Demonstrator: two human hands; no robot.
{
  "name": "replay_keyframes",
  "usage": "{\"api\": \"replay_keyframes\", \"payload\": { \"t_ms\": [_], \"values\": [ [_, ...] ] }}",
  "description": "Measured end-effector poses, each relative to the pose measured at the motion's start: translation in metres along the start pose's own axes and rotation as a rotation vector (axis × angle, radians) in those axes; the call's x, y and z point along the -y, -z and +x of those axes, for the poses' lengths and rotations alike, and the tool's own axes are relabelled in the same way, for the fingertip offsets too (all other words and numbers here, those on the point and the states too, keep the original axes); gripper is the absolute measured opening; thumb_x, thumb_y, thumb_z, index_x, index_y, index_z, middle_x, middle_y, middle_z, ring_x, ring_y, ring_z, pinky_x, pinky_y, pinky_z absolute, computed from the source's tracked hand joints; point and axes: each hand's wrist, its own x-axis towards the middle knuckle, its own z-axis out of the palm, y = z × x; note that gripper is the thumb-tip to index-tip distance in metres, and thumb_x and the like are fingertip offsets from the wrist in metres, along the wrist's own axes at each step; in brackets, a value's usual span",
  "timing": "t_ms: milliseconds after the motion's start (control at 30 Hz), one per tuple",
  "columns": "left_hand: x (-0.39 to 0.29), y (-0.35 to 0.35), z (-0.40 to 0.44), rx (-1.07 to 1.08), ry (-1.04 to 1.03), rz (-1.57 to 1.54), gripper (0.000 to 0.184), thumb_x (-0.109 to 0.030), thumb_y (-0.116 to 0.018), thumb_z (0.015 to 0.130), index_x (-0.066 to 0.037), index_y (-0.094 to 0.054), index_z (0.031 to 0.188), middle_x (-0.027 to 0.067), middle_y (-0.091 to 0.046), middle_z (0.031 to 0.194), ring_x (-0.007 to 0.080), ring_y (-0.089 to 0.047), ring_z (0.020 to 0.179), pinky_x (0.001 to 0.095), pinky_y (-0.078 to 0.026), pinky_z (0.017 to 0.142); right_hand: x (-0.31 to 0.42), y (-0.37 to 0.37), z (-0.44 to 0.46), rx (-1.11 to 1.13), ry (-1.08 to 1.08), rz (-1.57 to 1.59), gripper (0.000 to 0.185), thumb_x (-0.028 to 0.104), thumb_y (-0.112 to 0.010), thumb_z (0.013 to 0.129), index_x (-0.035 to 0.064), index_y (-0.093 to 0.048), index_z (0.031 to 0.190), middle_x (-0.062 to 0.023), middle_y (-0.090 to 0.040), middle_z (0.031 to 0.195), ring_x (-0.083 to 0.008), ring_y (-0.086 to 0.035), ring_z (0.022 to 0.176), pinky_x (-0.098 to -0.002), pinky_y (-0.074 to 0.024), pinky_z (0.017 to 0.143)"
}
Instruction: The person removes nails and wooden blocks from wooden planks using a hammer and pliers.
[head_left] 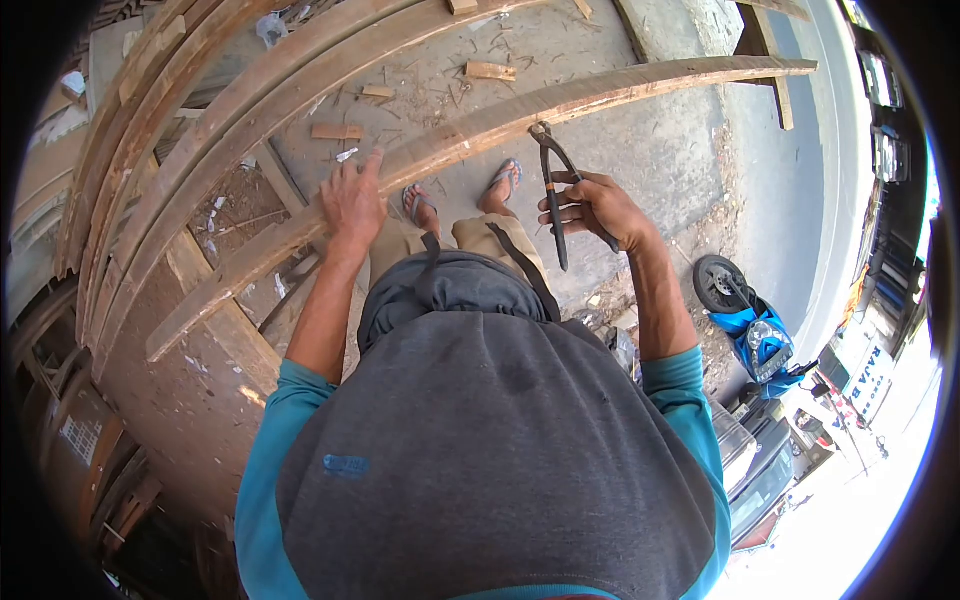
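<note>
My left hand [353,203] lies over a long, slightly curved wooden plank [470,140], its fingers bent across the far edge. In my right hand [603,212] is a pair of pincers [552,180] with dark handles. The handles stand apart, and the fingers are around the right one and reach toward the left one. The pincers' jaws touch the near edge of the plank, right of its middle. Whether a nail sits between the jaws is too small to tell.
Several curved planks [270,95] lie stacked at the left. Wood offcuts [490,71] and splinters litter the concrete floor [640,140] around my sandalled feet [507,180]. A wooden support [768,70] stands under the plank's right end. A blue motorcycle [760,345] is parked at the right.
</note>
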Motion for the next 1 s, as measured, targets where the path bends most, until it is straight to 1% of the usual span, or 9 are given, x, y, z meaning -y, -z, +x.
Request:
{"api": "replay_keyframes", "payload": {
  "t_ms": [133,233,333,400,533,600,700,767,1000],
  "values": [
    [0.004,-0.008,-0.004,-0.063,-0.044,0.002,0.082,-0.012,-0.087,0.072,-0.023,-0.054,0.146,0.0143,-0.060,0.118,0.0355,-0.058,0.113,0.0486,-0.045,0.098,-0.010,0.003,0.010,0.090,-0.034,0.159,0.048,0.017,-0.041,0.102,-0.0050,-0.046,0.144,-0.0115,-0.065,0.092,-0.0192,-0.064,0.072,-0.0334,-0.0563,0.064],
    [0.005,-0.008,0.001,-0.062,-0.047,0.005,0.083,-0.014,-0.087,0.073,-0.023,-0.052,0.148,0.0156,-0.061,0.118,0.0360,-0.059,0.114,0.0490,-0.045,0.097,-0.026,-0.036,0.011,-0.052,-0.033,0.357,0.034,0.019,-0.044,0.104,0.0019,-0.054,0.131,-0.0037,-0.050,0.079,-0.0110,-0.048,0.061,-0.0293,-0.0433,0.051],
    [0.003,0.017,0.020,0.163,0.024,-0.017,0.073,-0.019,-0.084,0.077,-0.020,-0.055,0.144,0.0166,-0.063,0.124,0.0374,-0.059,0.120,0.0515,-0.045,0.099,-0.066,-0.113,0.041,-0.343,0.259,0.146,0.023,0.025,-0.050,0.106,0.0021,-0.053,0.108,-0.0042,-0.052,0.076,-0.0124,-0.048,0.055,-0.0316,-0.0430,0.048],
    [0.013,0.040,0.050,0.546,0.115,-0.250,0.074,-0.025,-0.082,0.077,-0.017,-0.055,0.145,0.0203,-0.064,0.134,0.0390,-0.060,0.125,0.0505,-0.047,0.103,-0.080,-0.140,0.059,-0.336,0.432,-0.126,0.029,0.028,-0.052,0.106,0.0006,-0.057,0.111,-0.0052,-0.054,0.072,-0.0141,-0.050,0.054,-0.0334,-0.0443,0.051],
    [0.037,0.046,0.061,0.583,0.027,-0.255,0.087,-0.035,-0.085,0.072,-0.014,-0.050,0.150,0.0237,-0.060,0.141,0.0392,-0.058,0.130,0.0465,-0.046,0.109,-0.067,-0.123,0.049,-0.226,0.373,-0.323,0.031,0.021,-0.050,0.102,-0.0035,-0.059,0.119,-0.0085,-0.060,0.079,-0.0162,-0.057,0.063,-0.0321,-0.0490,0.060],
    [0.058,0.052,0.040,0.407,-0.052,-0.406,0.104,-0.039,-0.091,0.064,-0.010,-0.046,0.153,0.0246,-0.059,0.142,0.0394,-0.056,0.133,0.0450,-0.044,0.112,-0.065,-0.098,0.041,-0.213,0.304,-0.380,0.032,0.017,-0.050,0.100,-0.0049,-0.060,0.120,-0.0106,-0.063,0.084,-0.0172,-0.061,0.069,-0.0322,-0.0525,0.064],
    [0.113,0.056,0.014,0.403,-0.031,-0.463,0.112,-0.037,-0.093,0.060,-0.006,-0.042,0.155,0.0256,-0.058,0.143,0.0387,-0.055,0.134,0.0429,-0.043,0.114,-0.057,-0.076,0.019,-0.156,0.232,0.075,0.040,0.012,-0.045,0.095,-0.0080,-0.055,0.128,-0.0179,-0.068,0.112,-0.0265,-0.072,0.096,-0.0372,-0.0602,0.084],
    [0.141,0.065,-0.009,0.412,0.062,-0.386,0.102,-0.032,-0.093,0.064,-0.004,-0.047,0.151,0.0246,-0.060,0.141,0.0365,-0.059,0.131,0.0429,-0.045,0.112,-0.059,-0.066,0.011,-0.157,0.210,0.146,0.046,0.010,-0.045,0.094,-0.0065,-0.053,0.135,-0.0195,-0.064,0.123,-0.0281,-0.070,0.106,-0.0402,-0.0608,0.087],
    [0.149,0.068,-0.032,0.455,0.238,-0.145,0.065,-0.023,-0.085,0.076,-0.009,-0.063,0.136,0.0213,-0.068,0.129,0.0367,-0.064,0.122,0.0476,-0.049,0.103,-0.066,-0.071,0.007,-0.120,0.195,0.114,0.046,0.010,-0.045,0.095,-0.0076,-0.052,0.137,-0.0158,-0.065,0.119,-0.0257,-0.069,0.104,-0.0383,-0.0589,0.088]
  ]
}}
